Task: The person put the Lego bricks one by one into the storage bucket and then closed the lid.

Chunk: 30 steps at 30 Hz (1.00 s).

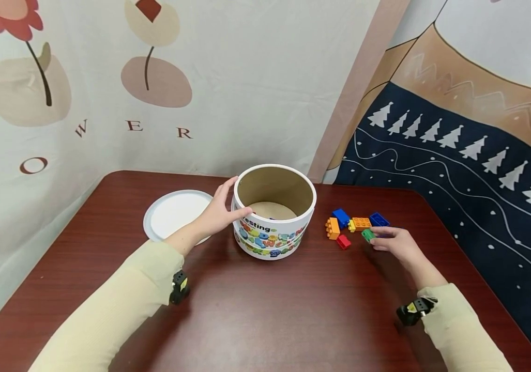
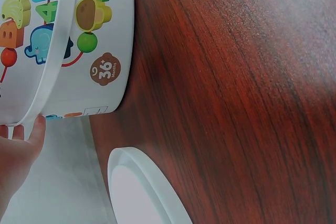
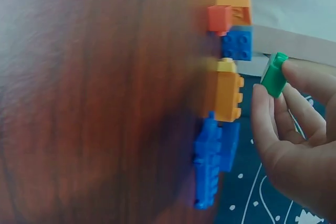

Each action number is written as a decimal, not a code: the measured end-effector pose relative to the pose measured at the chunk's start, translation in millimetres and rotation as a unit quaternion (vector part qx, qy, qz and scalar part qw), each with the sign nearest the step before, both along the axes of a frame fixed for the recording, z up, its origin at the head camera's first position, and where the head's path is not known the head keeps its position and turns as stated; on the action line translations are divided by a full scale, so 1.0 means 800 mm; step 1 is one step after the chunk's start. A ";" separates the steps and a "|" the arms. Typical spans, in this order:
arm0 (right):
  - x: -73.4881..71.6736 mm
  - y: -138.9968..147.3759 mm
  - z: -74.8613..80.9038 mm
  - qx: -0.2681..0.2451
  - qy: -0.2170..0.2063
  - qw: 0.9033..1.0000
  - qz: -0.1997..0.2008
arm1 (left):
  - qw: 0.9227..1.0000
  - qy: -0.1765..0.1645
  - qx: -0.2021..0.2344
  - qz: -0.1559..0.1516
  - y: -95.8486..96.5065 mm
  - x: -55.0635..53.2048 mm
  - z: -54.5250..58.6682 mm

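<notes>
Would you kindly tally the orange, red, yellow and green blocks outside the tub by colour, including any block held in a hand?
Orange blocks: 2
Red block: 1
Yellow block: 1
Green block, held in the right hand: 1
Total: 5

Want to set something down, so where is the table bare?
The widest bare patch of table lies before the bucket, between the sleeves. A smaller one lies between the lid and the table's left edge. It's crowded across lid, left hand and bucket, and around the blocks and right hand.
</notes>
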State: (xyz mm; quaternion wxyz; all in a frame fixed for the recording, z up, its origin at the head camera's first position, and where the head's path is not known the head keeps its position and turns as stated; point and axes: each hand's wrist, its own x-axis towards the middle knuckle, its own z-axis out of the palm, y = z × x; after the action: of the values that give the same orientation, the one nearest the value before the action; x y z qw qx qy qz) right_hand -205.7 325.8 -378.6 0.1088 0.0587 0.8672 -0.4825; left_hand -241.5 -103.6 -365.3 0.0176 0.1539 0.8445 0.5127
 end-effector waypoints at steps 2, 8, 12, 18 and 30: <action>-0.001 -0.002 0.005 -0.007 -0.005 1.000 0.000 | 1.000 -0.001 -0.002 0.001 0.000 0.000 0.000; -0.003 -0.008 0.022 0.002 0.001 1.000 0.015 | 1.000 -0.004 -0.002 0.003 0.000 0.000 -0.001; -0.006 -0.014 0.035 0.005 0.011 0.999 0.030 | 1.000 -0.005 0.002 0.002 0.000 0.000 -0.001; -0.012 -0.029 0.057 0.008 0.029 0.999 0.044 | 1.000 -0.006 0.004 0.001 -0.001 0.000 -0.001; -0.029 -0.063 0.098 -0.003 0.048 0.996 0.079 | 1.000 -0.003 0.002 0.001 -0.001 -0.002 -0.002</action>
State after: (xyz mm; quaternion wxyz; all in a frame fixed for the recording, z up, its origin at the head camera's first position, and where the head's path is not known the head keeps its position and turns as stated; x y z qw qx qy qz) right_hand -228.7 275.5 -300.4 0.1055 -0.0337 0.8718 -0.4771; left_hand -242.7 -104.8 -366.7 0.0195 0.1513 0.8435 0.5149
